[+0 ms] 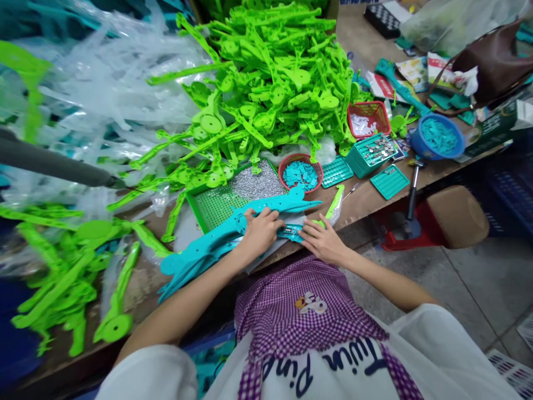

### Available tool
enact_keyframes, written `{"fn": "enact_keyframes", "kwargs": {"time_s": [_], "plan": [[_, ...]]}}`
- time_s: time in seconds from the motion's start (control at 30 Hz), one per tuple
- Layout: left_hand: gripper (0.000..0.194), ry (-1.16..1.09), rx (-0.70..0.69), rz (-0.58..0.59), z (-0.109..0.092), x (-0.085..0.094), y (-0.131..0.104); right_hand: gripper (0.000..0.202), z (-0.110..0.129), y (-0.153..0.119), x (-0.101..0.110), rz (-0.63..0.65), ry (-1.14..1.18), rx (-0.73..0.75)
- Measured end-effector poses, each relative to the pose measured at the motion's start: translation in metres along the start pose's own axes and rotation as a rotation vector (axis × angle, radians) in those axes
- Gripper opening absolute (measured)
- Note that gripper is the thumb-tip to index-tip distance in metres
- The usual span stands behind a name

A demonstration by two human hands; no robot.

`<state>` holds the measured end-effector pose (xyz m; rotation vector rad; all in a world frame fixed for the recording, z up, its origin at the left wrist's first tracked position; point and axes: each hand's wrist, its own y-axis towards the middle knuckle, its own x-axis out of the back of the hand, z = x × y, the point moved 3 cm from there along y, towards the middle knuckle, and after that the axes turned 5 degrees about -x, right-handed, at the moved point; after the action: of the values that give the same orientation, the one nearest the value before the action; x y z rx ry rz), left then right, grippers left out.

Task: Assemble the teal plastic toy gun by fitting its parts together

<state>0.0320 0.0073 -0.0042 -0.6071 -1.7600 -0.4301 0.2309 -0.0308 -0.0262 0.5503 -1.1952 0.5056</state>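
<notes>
At the bench's front edge, my left hand (pixel 261 230) has curled fingers pressed to one end of a blue plastic part (pixel 295 235). Small shiny metal pieces (pixel 288 229) show in its open hollow. My right hand (pixel 321 240) grips the other end, its fingers close together; a bit of bright green plastic (pixel 320 223) shows by them. What lies under both palms is hidden. Just beyond my hands lie long blue plastic arms (pixel 208 248), stacked and overlapping. Behind them, a green tray (pixel 199 215) holds many small silver screws (pixel 260 180).
Green plastic arms (pixel 266 83) are heaped at the back; more (pixel 62 278) lie left. A grey rod-like tool (pixel 54 161) hangs at left. Red basket (pixel 284 180), teal trays (pixel 361 161), blue bucket (pixel 457 145) and hammer (pixel 413 191) stand right. A red stool (pixel 428 225) is below.
</notes>
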Motion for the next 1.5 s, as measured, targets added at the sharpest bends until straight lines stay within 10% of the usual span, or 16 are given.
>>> {"fn": "enact_keyframes", "kwargs": {"time_s": [0.53,1.13,1.3,1.5], "plan": [[0.031,0.026,0.074,-0.147,0.015,-0.003,-0.035,0.031,0.012,0.000,-0.001,-0.039,-0.040,-0.092],[0.034,0.023,0.114,-0.008,0.010,-0.012,-0.036,0.036,0.016,0.001,0.011,0.067,0.004,-0.158],[0.035,0.053,0.098,-0.023,0.009,-0.012,-0.035,0.031,0.030,0.038,0.025,-0.043,0.085,-0.240],[0.037,0.032,0.111,-0.075,0.007,-0.012,-0.035,0.019,0.039,0.082,0.013,0.145,0.108,-0.407]]}}
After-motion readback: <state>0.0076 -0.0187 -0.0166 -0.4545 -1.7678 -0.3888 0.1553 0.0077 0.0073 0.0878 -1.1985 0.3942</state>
